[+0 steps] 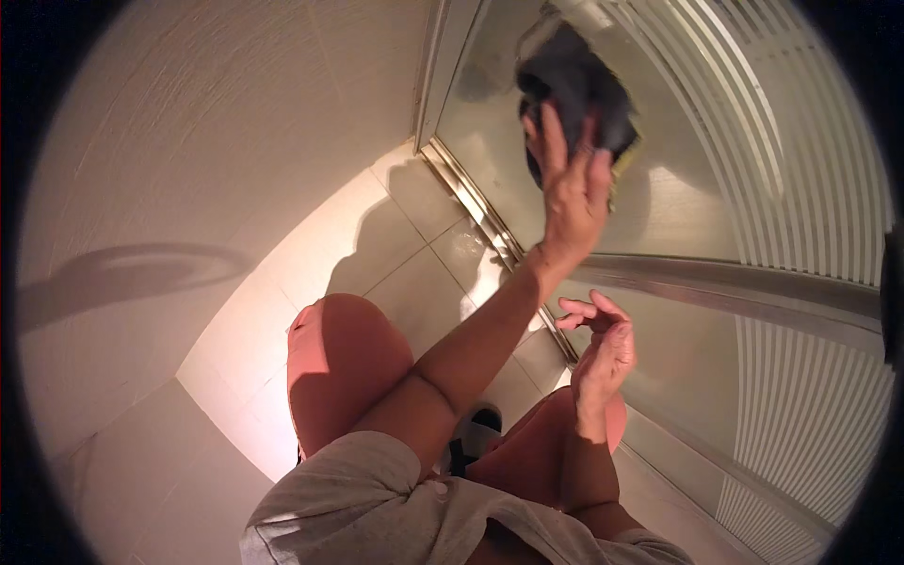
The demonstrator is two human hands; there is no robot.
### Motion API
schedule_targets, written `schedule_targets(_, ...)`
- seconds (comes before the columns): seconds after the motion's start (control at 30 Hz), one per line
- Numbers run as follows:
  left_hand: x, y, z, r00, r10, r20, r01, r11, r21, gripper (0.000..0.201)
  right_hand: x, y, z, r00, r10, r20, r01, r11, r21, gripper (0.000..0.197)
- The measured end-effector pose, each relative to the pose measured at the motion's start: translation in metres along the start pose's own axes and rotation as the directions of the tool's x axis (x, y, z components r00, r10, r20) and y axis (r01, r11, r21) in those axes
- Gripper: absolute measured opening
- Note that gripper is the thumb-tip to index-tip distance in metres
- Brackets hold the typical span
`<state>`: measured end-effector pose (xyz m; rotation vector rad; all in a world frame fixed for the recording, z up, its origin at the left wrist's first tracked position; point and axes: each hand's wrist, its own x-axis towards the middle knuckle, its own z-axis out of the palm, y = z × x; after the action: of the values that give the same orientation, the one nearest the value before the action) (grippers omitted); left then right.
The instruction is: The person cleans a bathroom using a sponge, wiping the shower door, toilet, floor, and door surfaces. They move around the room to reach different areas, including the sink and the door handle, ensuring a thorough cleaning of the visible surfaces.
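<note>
Left hand [574, 202] is up at 1 o'clock, fingers spread over a dark cloth [598, 80] with a yellowish edge. Motion blur there, so we can't tell whether the fingers grip it or just press it; it seems to lie against the glass panel [683, 212]. Right hand [607, 363], at 4 o'clock, we mark as released: fingers loosely bent, near the panel's metal bar [716, 282], which runs out toward 3 o'clock. We have pale stripes [772, 141] on the glass at 2 o'clock, floor tiles [414, 221] toward 11, and a ring-shaped shadow [160, 250] on the wall [207, 141] at 9. Orange-pink trouser leg [348, 363] at 8, slipper [478, 433] at 6.
</note>
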<state>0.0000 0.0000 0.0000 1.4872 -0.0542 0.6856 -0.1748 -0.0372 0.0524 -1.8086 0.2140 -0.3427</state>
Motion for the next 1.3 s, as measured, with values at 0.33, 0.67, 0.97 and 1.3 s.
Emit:
schedule_targets(0.33,-0.007,-0.026,-0.01,0.93,-0.33,-0.164,0.336,0.942,0.009,0.041,-0.013,-0.022,-0.024,0.997,0.043,0.06,-0.044,0.999,0.0,0.046)
schedule_targets(0.67,0.005,-0.033,-0.003,0.911,-0.332,-0.246,0.357,0.932,0.066,0.028,-0.001,-0.002,-0.027,0.988,0.046,0.148,-0.059,0.995,0.086,0.041)
schedule_targets(0.97,-0.041,-0.014,0.008,0.948,-0.254,-0.19,0.275,0.957,0.092,0.024,0.0,0.018,-0.03,0.966,0.118,0.23,-0.123,0.992,0.008,0.045)
schedule_targets(1.3,0.082,0.089,0.019,0.933,0.358,-0.04,-0.352,0.93,0.107,0.038,0.002,0.012,-0.033,0.948,0.164,0.272,-0.18,0.983,0.033,0.035)
